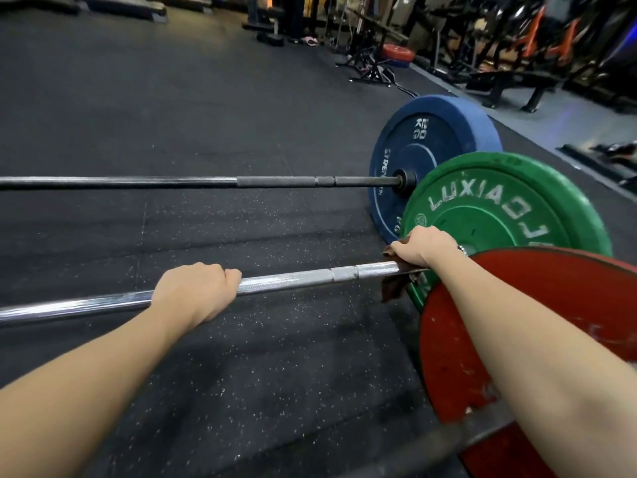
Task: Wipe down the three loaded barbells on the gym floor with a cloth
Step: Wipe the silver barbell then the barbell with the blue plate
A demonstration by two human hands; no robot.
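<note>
On the black rubber floor [206,115], three loaded bars lie side by side, each running left to right, with their plates at the right end.

The left hand [196,291] is on the chrome bar [293,279], the middle one. Its fingers [231,272] are curled tight over the top of the shaft, knuckles up. The arm reaches forward, nearly straight.

The right hand [425,250] is further along the same bar, just beside the green plate [499,208]. Its fingers [398,251] are wrapped round a brown cloth [393,291] and clamp it against the shaft. A loose end of the cloth hangs below the bar. That arm stretches out over the red plate [534,339] of the third bar [431,439], which is nearest and blurred.

The black bar [172,182] lies beyond, well apart from both hands. It is parallel to the chrome one and ends in a blue plate [424,139] that stands partly behind the green plate.
</note>
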